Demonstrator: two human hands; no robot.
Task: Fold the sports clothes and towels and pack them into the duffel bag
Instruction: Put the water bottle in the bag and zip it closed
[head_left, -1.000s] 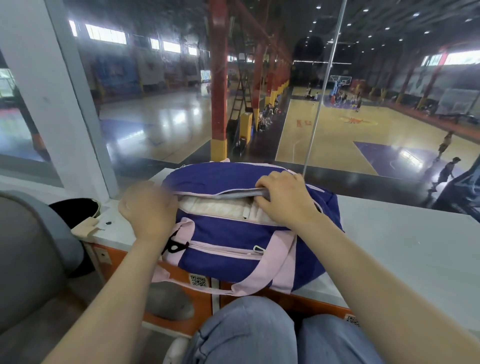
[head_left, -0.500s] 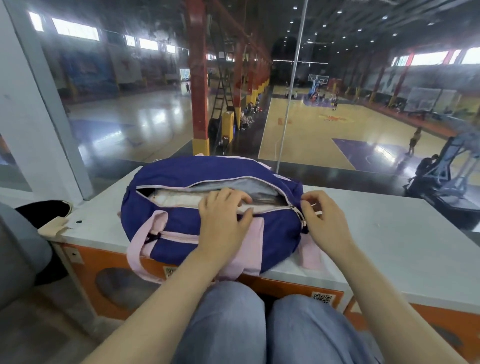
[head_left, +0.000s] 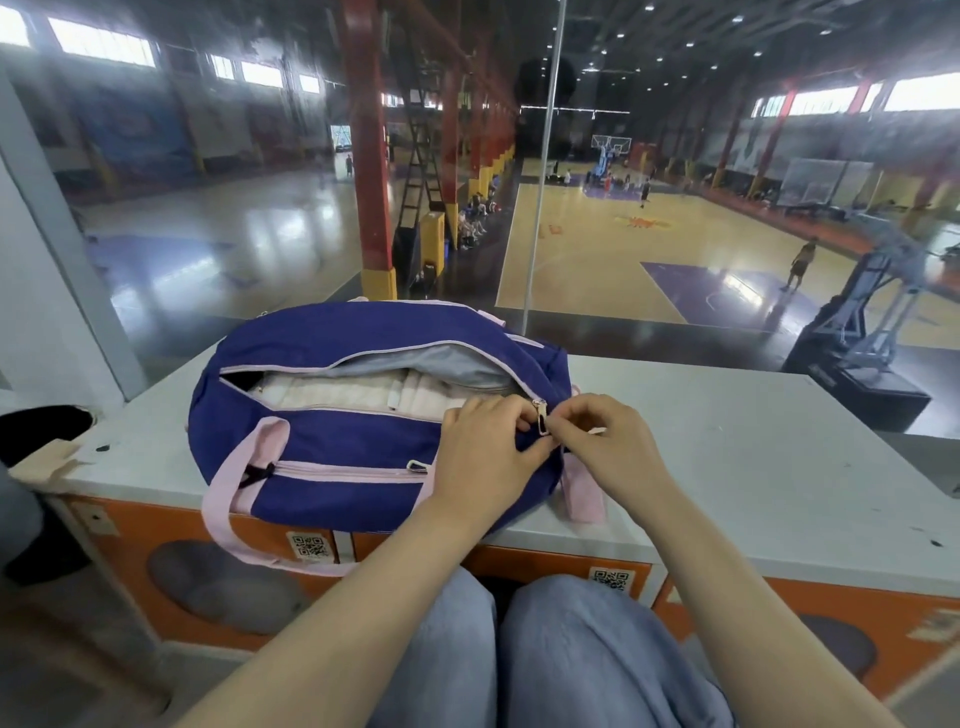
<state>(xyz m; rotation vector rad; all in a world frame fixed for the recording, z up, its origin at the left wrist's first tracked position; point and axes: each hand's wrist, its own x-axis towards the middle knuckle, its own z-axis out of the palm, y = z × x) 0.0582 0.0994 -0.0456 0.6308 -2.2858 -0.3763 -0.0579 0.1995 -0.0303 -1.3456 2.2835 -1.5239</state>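
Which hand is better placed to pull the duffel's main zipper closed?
Right hand: it pinches the zipper pull at the duffel bag's right end. Left hand grips fabric beside it, bracing.

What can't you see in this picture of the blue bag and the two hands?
- Head view: most of what is packed in the duffel bag; only a strip of white folded cloth shows through the open top.
- The zipper slider: mostly covered by fingers of the left hand and right hand.
- The QR stickers: too small to read.
- The black bin: cut off by the left edge.
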